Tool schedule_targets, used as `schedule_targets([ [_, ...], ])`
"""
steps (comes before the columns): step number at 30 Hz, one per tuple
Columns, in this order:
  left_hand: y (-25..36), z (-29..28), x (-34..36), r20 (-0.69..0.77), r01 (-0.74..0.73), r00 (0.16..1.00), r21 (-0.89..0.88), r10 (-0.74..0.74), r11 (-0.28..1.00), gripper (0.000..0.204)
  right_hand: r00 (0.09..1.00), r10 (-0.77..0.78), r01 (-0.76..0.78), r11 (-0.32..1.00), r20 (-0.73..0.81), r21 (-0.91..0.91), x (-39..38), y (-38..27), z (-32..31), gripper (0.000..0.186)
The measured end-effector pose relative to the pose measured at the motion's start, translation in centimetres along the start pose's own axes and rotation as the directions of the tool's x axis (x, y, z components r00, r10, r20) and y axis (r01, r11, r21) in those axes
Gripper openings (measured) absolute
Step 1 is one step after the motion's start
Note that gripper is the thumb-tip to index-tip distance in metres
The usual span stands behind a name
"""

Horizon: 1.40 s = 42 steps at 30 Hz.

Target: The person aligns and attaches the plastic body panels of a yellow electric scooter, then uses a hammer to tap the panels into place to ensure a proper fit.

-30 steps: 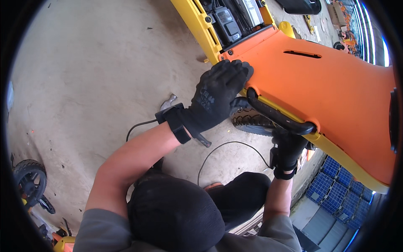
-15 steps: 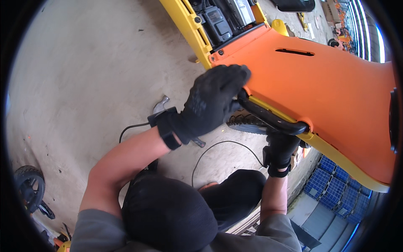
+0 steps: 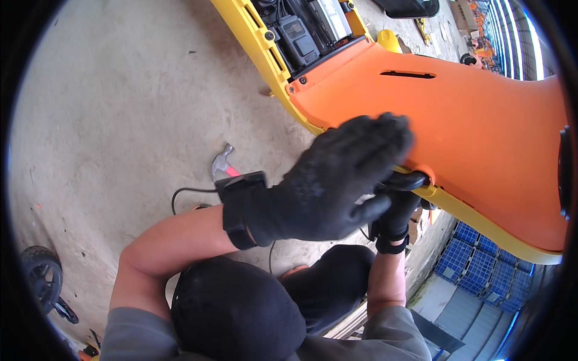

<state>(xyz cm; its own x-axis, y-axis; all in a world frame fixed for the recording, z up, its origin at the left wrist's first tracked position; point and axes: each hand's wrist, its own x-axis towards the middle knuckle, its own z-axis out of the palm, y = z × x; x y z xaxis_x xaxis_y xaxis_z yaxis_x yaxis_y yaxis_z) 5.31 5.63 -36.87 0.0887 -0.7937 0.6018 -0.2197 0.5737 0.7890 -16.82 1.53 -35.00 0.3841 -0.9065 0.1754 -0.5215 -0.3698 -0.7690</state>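
Note:
My left hand, in a black glove, is stretched out over the edge of an orange body panel. Its fingers lie straight and together, the thumb stands apart, and no thing shows in its grasp. Beneath it runs a curved black grab bar at the panel's yellow edge trim; most of the bar is covered by this hand. My right hand, gloved in black too, is raised under the bar's right end. The bar and my left hand hide its fingers.
A claw hammer lies on the concrete floor left of my left wrist. Black electrical parts fill an opened bay beyond the panel. A black wheel is at far left, blue crates at right.
My left hand has moved right and nearer along the bar, from its left end to over its middle, with fingers now straighter. The right hand stays under the bar.

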Motion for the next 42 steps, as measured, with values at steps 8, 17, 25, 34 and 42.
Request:
schedule_targets([
  [8, 0.6, 0.3, 0.8, -0.034, 0.002, 0.999, -0.016, -0.002, 1.000, 0.071, 0.913, 0.340, -0.391, 0.888, 0.227, 0.241, 0.4, -0.3, 0.1, 0.062],
  [17, 1.7, 1.5, 1.6, -0.052, -0.081, 0.995, -0.034, 0.080, 0.996, 0.070, 0.881, 0.447, -0.457, 0.727, 0.152, 0.513, 0.7, -1.7, 1.0, 0.057],
  [25, 0.8, -1.0, 2.0, 0.043, -0.061, 0.997, -0.162, 0.069, 0.985, 0.079, 0.875, 0.428, -0.372, 0.293, 0.228, 0.881, -0.7, 2.5, 0.2, 0.050],
  [34, -8.8, 0.8, 13.5, 0.631, 0.630, 0.766, -0.775, -0.122, -0.047, 0.035, 0.948, -0.219, 0.314, 0.765, 0.230, -0.563, -0.9, 2.5, -1.3, 0.041],
  [42, -9.3, 1.8, 17.1, 0.574, 0.599, 0.782, -0.583, -0.244, 0.549, 0.032, 0.961, -0.134, 0.253, 0.775, 0.241, -0.579, -2.2, 3.9, -2.8, 0.032],
])
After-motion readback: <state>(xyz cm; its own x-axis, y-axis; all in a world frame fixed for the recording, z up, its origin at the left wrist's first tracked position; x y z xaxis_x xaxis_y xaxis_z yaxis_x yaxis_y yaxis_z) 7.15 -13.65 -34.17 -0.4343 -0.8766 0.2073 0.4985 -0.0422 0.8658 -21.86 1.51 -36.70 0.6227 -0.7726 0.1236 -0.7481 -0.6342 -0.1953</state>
